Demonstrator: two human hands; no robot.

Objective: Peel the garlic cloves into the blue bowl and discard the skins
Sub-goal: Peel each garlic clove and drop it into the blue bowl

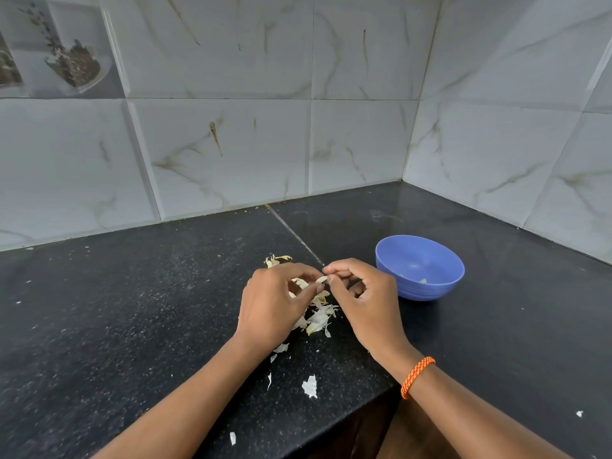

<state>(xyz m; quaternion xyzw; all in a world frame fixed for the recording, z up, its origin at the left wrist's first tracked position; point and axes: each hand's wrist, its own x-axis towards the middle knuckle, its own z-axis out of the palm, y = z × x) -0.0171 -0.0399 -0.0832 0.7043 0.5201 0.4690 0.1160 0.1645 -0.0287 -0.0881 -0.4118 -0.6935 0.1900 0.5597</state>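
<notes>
A black stone counter is seen set into a corner of pale tiled wall, and the work is done near its front edge. To the right, well apart from the loose scraps, the blue bowl is stood upright; a few pale bits are visible at its bottom, probably peeled garlic, though they are too small to be told for certain. Between the bowl and the counter's middle, a pile of papery skins is spread on the stone, with more flakes scattered toward the front edge. Above this pile both hands are brought together: the left hand is curled with its fingers bent inward, and the right hand, with an orange band at its wrist, is held with thumb and forefinger pinched. Between the two sets of fingertips a small garlic clove is gripped, largely hidden, just left of the bowl. The peeling step is judged to be in hand, with the skin being picked off. Next, the last skin should be stripped and let fall on the pile, the bare clove carried right and dropped into the bowl, and the skins gathered for discarding later.
</notes>
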